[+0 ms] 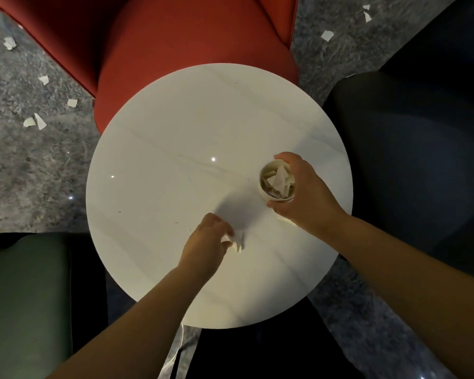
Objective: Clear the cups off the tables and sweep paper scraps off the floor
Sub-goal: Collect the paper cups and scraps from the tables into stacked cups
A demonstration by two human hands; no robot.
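Right hand (298, 198) is gripping the cup (277, 182), fingers clamped around it; just beside the cup, left hand (207, 242) is pinching a paper scrap (237, 243) on the counter (175, 132).

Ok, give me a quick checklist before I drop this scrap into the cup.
1. Right hand grips the cup from its side: ok.
2. Left hand pinches the paper scrap on the table: ok.
3. Cup mouth open from above: ok, though already holding paper pieces.
4. Room left in the cup: cannot tell.
5. Clear tabletop between scrap and cup: ok.
6. Floor scraps beside the red chair picked up: not ok, several remain.
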